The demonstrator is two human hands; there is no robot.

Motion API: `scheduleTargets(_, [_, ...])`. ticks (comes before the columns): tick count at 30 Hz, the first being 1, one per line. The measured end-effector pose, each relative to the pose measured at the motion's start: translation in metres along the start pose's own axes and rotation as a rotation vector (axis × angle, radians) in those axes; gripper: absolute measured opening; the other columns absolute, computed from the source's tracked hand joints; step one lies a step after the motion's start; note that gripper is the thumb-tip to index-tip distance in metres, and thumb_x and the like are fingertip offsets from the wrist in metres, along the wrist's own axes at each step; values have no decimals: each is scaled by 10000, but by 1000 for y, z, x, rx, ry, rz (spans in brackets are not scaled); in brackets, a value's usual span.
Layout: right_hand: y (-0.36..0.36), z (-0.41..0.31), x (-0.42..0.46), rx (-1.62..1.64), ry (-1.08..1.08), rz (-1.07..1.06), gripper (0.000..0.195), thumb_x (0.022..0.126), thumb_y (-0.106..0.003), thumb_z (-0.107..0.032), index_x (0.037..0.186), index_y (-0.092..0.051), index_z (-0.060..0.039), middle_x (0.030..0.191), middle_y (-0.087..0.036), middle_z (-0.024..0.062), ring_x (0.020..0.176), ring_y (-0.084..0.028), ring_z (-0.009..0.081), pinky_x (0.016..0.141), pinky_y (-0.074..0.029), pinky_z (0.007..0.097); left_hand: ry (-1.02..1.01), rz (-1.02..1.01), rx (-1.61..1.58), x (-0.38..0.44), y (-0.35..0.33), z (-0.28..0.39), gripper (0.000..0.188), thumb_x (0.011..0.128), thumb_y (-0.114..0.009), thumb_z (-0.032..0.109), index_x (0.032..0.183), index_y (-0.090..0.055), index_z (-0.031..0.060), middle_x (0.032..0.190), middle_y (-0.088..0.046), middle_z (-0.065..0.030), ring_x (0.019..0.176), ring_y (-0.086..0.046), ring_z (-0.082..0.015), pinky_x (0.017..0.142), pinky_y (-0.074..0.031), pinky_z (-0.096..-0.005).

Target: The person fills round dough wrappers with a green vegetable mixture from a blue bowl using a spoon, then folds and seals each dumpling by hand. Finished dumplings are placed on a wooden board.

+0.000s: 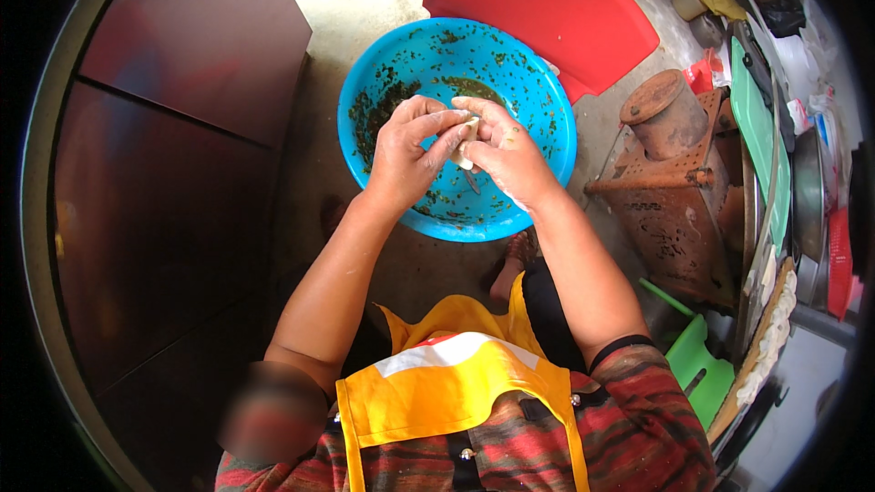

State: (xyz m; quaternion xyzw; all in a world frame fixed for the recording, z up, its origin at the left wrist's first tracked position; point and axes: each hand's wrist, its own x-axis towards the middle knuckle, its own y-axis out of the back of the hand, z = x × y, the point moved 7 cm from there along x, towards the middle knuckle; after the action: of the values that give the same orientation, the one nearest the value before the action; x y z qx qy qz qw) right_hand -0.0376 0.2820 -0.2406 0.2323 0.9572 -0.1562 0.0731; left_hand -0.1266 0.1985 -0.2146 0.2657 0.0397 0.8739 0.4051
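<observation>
My left hand (pixel 415 140) and my right hand (pixel 513 147) meet over a large blue plastic basin (pixel 418 48). Pinched between the fingers of both is a small piece of pale folded dough (pixel 463 157), which looks like a dumpling. White flour dusts my fingers, and a few green specks stick to the right hand. Inside the basin a dark mass of chopped green filling (pixel 386 113) is heaped at the left, with brownish liquid (pixel 485 91) at the back. Scraps of filling cling to the walls. Part of a metal utensil (pixel 472 182) shows below my hands.
A red plastic board or seat (pixel 533 7) stands behind the basin. Dark brown cabinet panels (pixel 184 184) rise at the left. On the right are a rusty metal stove (pixel 656 212), a green plastic stool (pixel 701 362) and a wooden board bearing several dough pieces (pixel 769 342).
</observation>
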Motion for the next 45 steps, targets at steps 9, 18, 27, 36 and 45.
scheduleTargets(9, [0,-2,-1,-36,-2,23,511,784,-507,56,1282,-395,20,884,-556,43,737,-527,91,632,-442,235,-154,4,139,-1,2,10,198,745,-710,70,938,-677,44,804,-582,-84,743,-562,-241,664,-463,-334])
scheduleTargets(18, [-2,0,-2,-49,-4,-17,532,797,-510,48,1309,-375,3,986,-570,78,836,-555,104,691,-482,261,-75,-30,33,1,-1,7,149,739,-699,53,886,-680,41,787,-576,-85,729,-554,-241,646,-452,-335])
scheduleTargets(27, [1,2,1,-22,-2,-27,532,795,-507,55,1307,-376,-3,994,-566,78,850,-546,99,703,-485,262,-104,113,-33,-1,0,14,132,732,-690,40,864,-677,39,775,-576,-88,728,-546,-237,619,-448,-332])
scheduleTargets(36, [-5,0,-6,-137,15,-85,558,787,-505,65,1322,-368,-16,975,-567,73,841,-557,118,726,-495,276,-150,-121,143,-3,-4,10,245,745,-699,54,986,-664,30,928,-573,-107,858,-575,-247,709,-488,-343])
scheduleTargets(45, [3,-18,-9,-41,201,-16,630,835,-580,56,1376,-269,-31,1162,-550,187,995,-574,172,841,-481,282,-108,18,52,-1,1,20,666,725,-755,221,1301,-465,57,1156,-470,-152,1007,-512,-292,842,-453,-376])
